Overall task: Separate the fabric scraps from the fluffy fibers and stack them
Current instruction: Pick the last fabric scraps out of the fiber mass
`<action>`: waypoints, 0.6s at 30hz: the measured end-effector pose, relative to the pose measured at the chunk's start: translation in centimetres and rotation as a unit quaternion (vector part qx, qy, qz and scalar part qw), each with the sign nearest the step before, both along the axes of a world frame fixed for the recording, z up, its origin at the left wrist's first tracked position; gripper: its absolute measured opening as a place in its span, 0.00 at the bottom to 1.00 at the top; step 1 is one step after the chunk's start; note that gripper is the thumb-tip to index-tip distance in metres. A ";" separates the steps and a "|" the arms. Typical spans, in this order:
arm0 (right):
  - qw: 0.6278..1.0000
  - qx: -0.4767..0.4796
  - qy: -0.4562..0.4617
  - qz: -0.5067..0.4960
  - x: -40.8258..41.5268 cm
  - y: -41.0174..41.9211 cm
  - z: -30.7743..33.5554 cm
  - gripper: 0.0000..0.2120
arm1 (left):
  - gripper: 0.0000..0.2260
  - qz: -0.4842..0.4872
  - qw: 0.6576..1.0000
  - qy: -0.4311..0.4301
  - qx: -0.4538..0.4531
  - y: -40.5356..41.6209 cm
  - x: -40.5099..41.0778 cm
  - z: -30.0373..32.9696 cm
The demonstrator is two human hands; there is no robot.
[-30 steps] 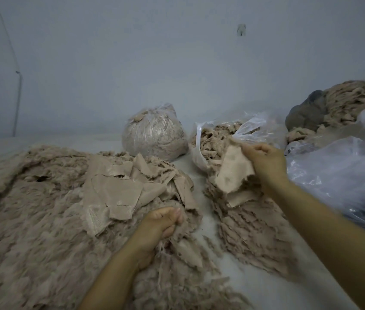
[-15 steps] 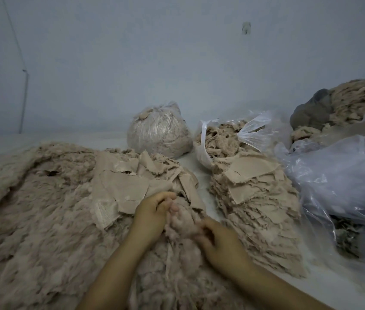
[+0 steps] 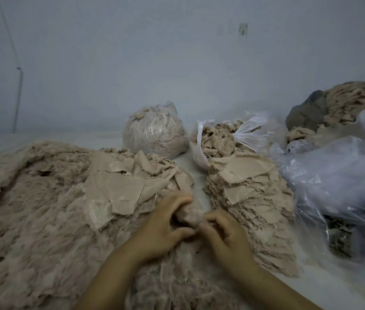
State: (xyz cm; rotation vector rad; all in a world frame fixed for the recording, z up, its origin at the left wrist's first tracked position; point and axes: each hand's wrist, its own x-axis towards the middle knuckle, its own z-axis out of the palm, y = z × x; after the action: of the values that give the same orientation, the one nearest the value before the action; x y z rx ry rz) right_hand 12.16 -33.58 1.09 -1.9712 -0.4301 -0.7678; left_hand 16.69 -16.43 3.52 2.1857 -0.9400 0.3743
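No brand, label or readable writing showed anywhere on the bags or cloth. Both hands met at the near edge of the fluffy fiber pile (image 3: 31,220), which spread over the left half of the white surface (image 3: 324,285). The left hand (image 3: 161,227) and the right hand (image 3: 224,233) each had a narrow grip – fingers curled round the same beige tuft (image 3: 188,217) held between them, blurred at the fingertips. Loose fabric scraps (image 3: 119,191) lay on top of the fibers just behind the left hand, and the stack of fabric scraps (image 3: 251,198) stood just right of the hands.

Against the frame 0.5 s before, the hands sat a little closer together on the tuft; 1 s before, the right hand had been up over the stack with 1 scrap, and that scrap now lay flat on top.

Behind stood a tied bag of fibers (image 3: 155,134) and an open bag of fibers (image 3: 222,139), with a large clear plastic bag (image 3: 333,175) at the right – more fibers heaped beyond it by the wall (image 3: 132,63).
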 end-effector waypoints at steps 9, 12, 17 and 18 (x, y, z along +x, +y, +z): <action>0.941 0.316 0.118 -0.004 0.7 -0.3 0.9 0.09 | 0.09 0.150 0.980 -0.009 0.132 0.2 1.2 -2.1; 0.943 0.278 0.184 0.015 0.7 -0.2 0.6 0.13 | 0.09 0.120 0.990 0.014 0.070 0.4 0.9 -2.0; 0.951 0.190 0.240 0.038 0.6 0.2 0.5 0.07 | 0.06 0.121 0.984 -0.018 0.126 0.2 1.2 -2.8; 0.953 0.211 0.211 0.048 0.5 0.2 0.8 0.04 | 0.07 0.138 0.980 -0.021 0.142 0.0 1.2 -2.9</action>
State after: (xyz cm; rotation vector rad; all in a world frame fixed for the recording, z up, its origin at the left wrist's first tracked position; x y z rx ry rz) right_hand 12.69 -33.33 1.84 -1.6349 -0.0909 -0.3222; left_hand 17.89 -16.46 0.57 2.5903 -0.7495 0.4394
